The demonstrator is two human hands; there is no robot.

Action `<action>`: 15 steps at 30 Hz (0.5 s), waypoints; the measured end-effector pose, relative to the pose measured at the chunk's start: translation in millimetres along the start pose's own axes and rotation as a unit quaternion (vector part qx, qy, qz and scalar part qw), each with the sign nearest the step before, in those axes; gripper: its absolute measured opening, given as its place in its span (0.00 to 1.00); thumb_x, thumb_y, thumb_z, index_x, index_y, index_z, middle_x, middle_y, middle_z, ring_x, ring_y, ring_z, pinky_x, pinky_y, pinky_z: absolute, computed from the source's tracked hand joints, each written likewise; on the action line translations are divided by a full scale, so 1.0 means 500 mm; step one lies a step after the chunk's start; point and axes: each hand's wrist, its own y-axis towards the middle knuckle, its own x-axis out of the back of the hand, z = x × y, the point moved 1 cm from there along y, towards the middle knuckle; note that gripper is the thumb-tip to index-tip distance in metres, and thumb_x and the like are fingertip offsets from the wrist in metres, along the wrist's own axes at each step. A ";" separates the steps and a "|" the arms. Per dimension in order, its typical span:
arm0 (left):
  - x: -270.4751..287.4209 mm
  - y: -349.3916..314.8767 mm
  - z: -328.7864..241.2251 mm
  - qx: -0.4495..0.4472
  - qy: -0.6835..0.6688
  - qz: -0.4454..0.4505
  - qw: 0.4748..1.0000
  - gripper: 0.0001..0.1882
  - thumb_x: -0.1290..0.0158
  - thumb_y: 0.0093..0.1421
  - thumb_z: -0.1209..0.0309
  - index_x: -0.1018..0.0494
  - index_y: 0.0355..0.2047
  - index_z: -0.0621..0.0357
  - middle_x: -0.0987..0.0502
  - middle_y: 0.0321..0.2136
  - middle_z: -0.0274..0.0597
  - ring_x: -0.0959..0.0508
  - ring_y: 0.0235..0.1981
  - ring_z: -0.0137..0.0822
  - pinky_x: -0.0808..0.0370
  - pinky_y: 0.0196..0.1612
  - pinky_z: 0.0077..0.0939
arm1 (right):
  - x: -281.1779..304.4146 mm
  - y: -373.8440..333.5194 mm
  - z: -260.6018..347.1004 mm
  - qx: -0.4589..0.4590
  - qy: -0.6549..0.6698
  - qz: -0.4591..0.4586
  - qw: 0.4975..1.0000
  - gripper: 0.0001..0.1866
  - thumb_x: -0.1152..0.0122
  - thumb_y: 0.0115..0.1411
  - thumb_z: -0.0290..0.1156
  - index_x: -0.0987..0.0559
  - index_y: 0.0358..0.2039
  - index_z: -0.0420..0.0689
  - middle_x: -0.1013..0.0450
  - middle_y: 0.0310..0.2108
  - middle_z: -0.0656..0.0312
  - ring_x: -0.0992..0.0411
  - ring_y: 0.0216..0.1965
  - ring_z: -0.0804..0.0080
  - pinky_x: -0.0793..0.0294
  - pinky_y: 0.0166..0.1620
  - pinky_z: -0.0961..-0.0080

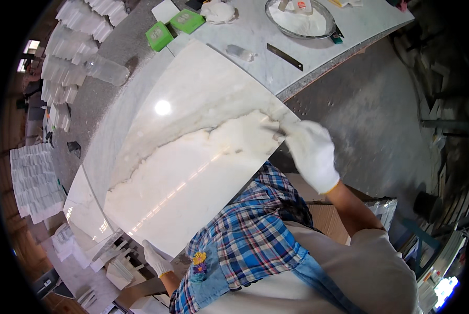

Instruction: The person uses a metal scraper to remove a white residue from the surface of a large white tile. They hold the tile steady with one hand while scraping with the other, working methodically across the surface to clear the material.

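A large white marble slab (177, 172) with a grey-brown vein and a glossy face lies in front of me. My right hand (313, 152), in a white glove, is over its right corner. Its fingers are closed on a thin, scraper-like tool (272, 129), blurred by motion, whose tip is at the slab's surface by the vein. At the slab's near left corner my gloved left hand (157, 260) grips the edge; part of its fingers is hidden beneath the slab.
On the stone worktable (260, 78) beyond lie a flat metal blade (285, 56), a clear plastic bottle (241, 53) and green boxes (187, 21). A metal bowl of white powder (302, 23) stands at the far right. Stacked white pieces (67, 63) line the left.
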 end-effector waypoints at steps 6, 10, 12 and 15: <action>0.031 0.011 -0.002 -0.035 0.054 -0.020 0.998 0.31 0.53 0.72 0.51 0.30 0.56 0.72 0.24 0.51 0.48 0.23 0.48 0.41 0.24 0.52 0.34 | 0.042 0.139 -0.113 -0.178 0.120 -0.046 0.976 0.12 0.39 0.66 0.33 0.19 0.44 0.38 0.22 0.38 0.51 0.23 0.41 0.53 0.26 0.47 0.69; -0.002 0.003 -0.020 -0.003 -0.010 -0.009 1.000 0.31 0.51 0.71 0.50 0.29 0.53 0.73 0.22 0.47 0.51 0.20 0.44 0.42 0.19 0.45 0.34 | 0.048 0.225 -0.209 -0.247 0.147 -0.059 0.956 0.20 0.39 0.65 0.41 0.18 0.49 0.40 0.20 0.44 0.50 0.23 0.46 0.54 0.26 0.51 0.69; -0.015 -0.009 -0.038 -0.005 0.043 -0.039 0.998 0.31 0.50 0.70 0.50 0.28 0.52 0.73 0.21 0.45 0.49 0.19 0.42 0.41 0.19 0.44 0.33 | 0.060 0.267 -0.228 -0.216 0.110 -0.042 0.969 0.19 0.39 0.64 0.41 0.17 0.48 0.41 0.20 0.44 0.49 0.23 0.46 0.53 0.26 0.51 0.68; 0.006 0.017 -0.010 -0.031 0.051 -0.049 0.997 0.30 0.50 0.70 0.50 0.27 0.50 0.72 0.21 0.44 0.48 0.19 0.41 0.40 0.20 0.44 0.32 | 0.059 0.320 -0.273 -0.176 0.072 -0.014 0.982 0.19 0.39 0.62 0.43 0.16 0.48 0.44 0.20 0.43 0.49 0.22 0.46 0.52 0.26 0.50 0.66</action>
